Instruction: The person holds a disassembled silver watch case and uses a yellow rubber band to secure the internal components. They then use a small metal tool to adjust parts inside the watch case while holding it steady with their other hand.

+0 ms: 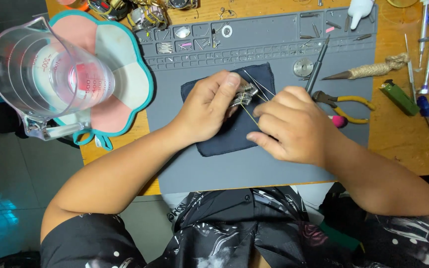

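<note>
Over the dark blue cloth (234, 131), a small metal piece (244, 94) is pinched in the left hand (209, 106) grip, a thin yellow wire (249, 112) is held by the right hand (289, 126), yellow-handled pliers (346, 104) right of the cloth.

Bright, even light is falling from overhead across the wooden counter (403, 139) and the grey work mat (274, 164), giving clear colours. Soft, short shadows are lying under both hands. Glare is glinting off the clear measuring jug (45, 79) at the upper left, which is sitting close to the lens and looking enlarged and slightly soft. The floor (6, 188) at the lower left is staying dim. The centre is sharp; the edges are bending a little outward.
</note>
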